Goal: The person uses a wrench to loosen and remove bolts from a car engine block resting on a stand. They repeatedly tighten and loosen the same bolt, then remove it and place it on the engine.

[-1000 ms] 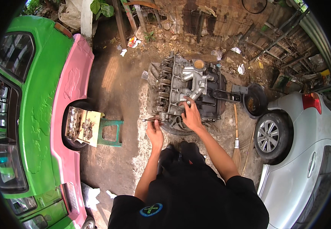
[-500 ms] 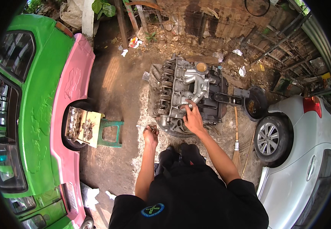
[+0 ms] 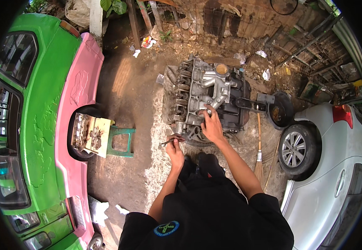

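Observation:
My left hand (image 3: 175, 154) is closed around a slim metal wrench-like tool (image 3: 164, 144), held sideways just off the near left corner of the engine. A grey metal engine (image 3: 197, 98) sits on the ground in front of me. My right hand (image 3: 212, 127) reaches onto its near side, fingers curled at a small round metal part beside the branching intake manifold (image 3: 220, 92). Whatever lies between those fingertips is too small to make out. Along the engine's left side runs an exposed row of rocker arms (image 3: 183, 89).
A green stool (image 3: 122, 142) at left bears a board with metal parts (image 3: 93, 135). Beyond it stands a green and pink vehicle (image 3: 70, 91). On the right are a black basin (image 3: 280, 109), a broom (image 3: 259, 156) and a silver car (image 3: 331, 166). A wooden plank (image 3: 222, 61) lies behind the engine.
My left hand has moved right and slightly nearer me, and the tool in it has turned. The right hand stays at about the same spot on the engine.

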Available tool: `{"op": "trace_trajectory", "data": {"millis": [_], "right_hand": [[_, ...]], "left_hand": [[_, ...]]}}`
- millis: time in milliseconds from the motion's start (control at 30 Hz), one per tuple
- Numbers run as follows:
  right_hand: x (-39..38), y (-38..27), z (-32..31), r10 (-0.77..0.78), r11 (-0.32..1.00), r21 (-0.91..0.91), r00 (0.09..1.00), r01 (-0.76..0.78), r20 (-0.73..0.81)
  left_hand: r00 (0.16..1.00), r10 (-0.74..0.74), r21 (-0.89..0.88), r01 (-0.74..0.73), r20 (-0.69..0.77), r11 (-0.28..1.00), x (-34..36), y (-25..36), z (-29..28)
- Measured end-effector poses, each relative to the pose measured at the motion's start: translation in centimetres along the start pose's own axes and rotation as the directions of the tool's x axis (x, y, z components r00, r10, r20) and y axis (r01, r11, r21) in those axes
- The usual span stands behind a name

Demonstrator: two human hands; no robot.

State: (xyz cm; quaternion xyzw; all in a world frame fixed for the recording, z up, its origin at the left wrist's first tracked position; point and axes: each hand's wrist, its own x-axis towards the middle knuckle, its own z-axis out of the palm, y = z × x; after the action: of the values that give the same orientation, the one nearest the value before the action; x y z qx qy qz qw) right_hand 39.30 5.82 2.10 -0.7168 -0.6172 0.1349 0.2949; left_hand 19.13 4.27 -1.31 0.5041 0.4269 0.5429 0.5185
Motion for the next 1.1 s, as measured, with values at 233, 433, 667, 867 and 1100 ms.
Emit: {"op": "trace_trajectory", "data": {"millis": [233, 433, 667, 867, 1100], "right_hand": [[0.0, -0.1, -0.1, 0.013, 1.0, 0.024, 1.0, -0.013, 0.005], [0.0, -0.3, -0.2, 0.0, 1.0, 0.018, 1.0, 0.0, -0.009], [-0.1, -0.4, 0.0, 0.021, 1.0, -0.006, 1.0, -0.021, -0.015], [0.0, -0.5, 0.0, 0.033, 0.999, -0.005, 0.999, -0.033, -0.01], [0.0, -0.4, 0.0, 0.036, 0.999, -0.022, 0.999, -0.036, -0.001]], "left_hand": [[0.988, 0.109, 0.102, -0.12, 0.107, 0.988, -1.0, 0.2, 0.5], [0.963, 0.183, 0.258, -0.231, 0.199, 0.938, -1.0, 1.3, 0.7], [0.91, 0.094, 0.438, -0.282, 0.403, 0.853, -1.0, 2.9, 1.9], [0.918, 0.034, 0.465, -0.232, 0.395, 0.854, -0.2, 3.2, 2.9], [0.998, -0.02, 0.144, 0.012, 0.055, 0.99, 1.9, 0.5, 1.4]]}}
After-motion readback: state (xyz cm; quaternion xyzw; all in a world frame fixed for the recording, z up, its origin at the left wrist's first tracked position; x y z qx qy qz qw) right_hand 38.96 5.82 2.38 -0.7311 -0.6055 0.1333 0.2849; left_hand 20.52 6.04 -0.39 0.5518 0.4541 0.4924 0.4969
